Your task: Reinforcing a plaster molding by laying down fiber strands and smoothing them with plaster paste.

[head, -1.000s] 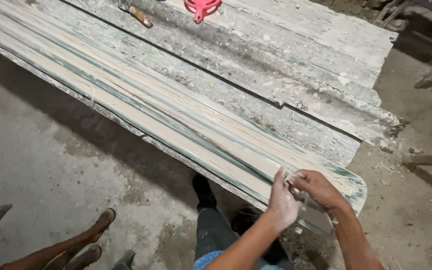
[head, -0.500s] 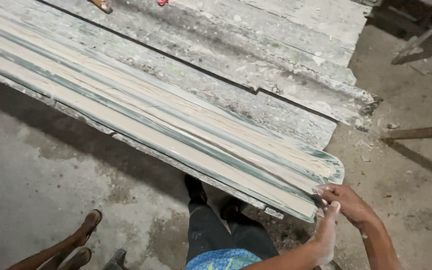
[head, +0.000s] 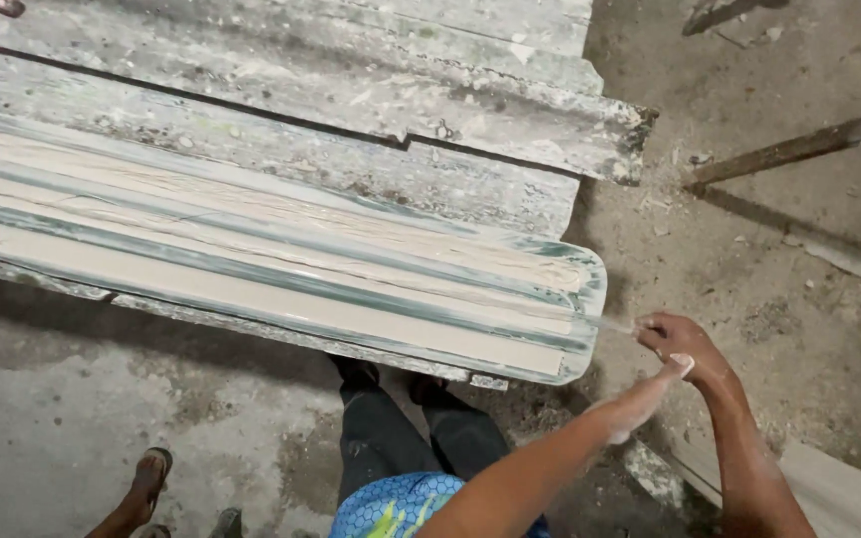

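Just off the rounded end of the long moulded plaster strip (head: 281, 269), the left hand (head: 662, 384) stretches out flat, fingers straight and dusted white, gripping nothing. Beside it, the right hand (head: 675, 337) is curled into a pinch on a thin pale thread (head: 612, 324) running to the strip's end. Beyond the strip, the table (head: 351, 90) is rough and plaster-spattered.
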